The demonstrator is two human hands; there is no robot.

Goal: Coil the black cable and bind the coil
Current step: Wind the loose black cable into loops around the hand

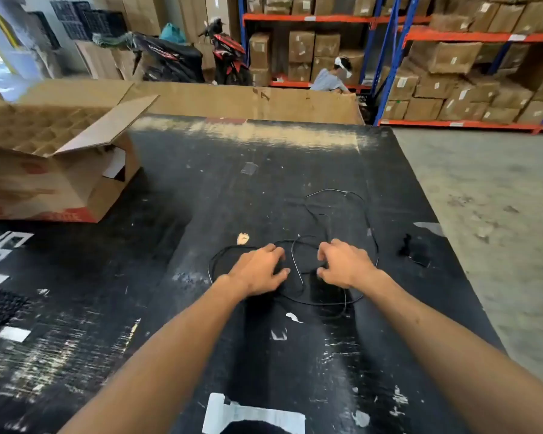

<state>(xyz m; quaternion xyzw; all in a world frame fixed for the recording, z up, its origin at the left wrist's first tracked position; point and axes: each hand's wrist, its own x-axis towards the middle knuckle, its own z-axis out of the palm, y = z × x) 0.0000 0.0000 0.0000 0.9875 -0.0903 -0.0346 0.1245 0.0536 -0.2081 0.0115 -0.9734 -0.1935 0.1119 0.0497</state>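
Observation:
A thin black cable point(329, 190) lies in loose, tangled loops on the black tabletop point(201, 183), right of centre. My left hand point(259, 269) hovers palm down over the left loops with its fingers spread. My right hand point(345, 264) is just beside it over the middle of the tangle, fingers curled downward like a claw, fingertips at the cable. Neither hand visibly has the cable in its grasp. A strand curves up between the two hands. A small black piece point(414, 252), possibly a strap, lies to the right of the cable.
An open cardboard box point(54, 170) with dividers stands at the table's left. A cardboard sheet point(248, 101) lies along the far edge. The table's right edge drops to concrete floor point(483, 198). Shelves of cartons, motorbikes and a seated person are behind.

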